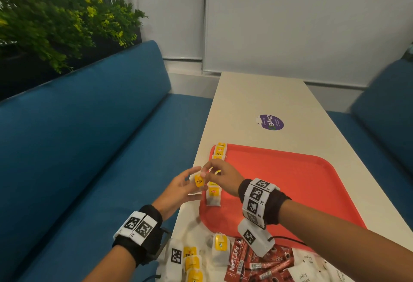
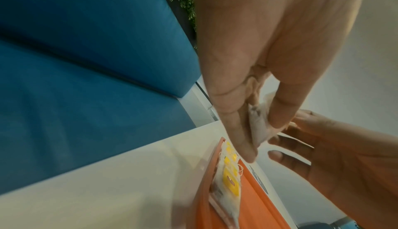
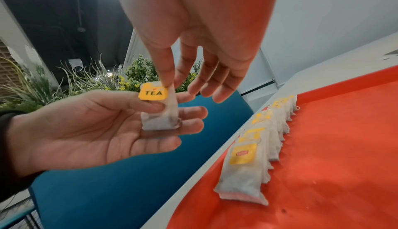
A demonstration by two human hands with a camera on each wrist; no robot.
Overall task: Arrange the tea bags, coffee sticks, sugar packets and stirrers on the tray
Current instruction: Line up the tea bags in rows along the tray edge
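By the blue bench [image 1: 93, 138], the left hand [image 1: 176, 189] pinches a tea bag [image 1: 199, 182] above the table edge, the right hand [image 1: 223, 177] pinches its top, a row of tea bags [image 3: 267, 137] lines the red tray [image 1: 290, 176], and packets [image 1: 263, 263] pile nearby.

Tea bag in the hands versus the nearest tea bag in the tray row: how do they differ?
The held tea bag is off the tray, pinched by the left hand and right hand; the nearest row tea bag lies flat on the red tray. The held tag reads TEA; the row tag shows a red logo. Both have yellow tags.
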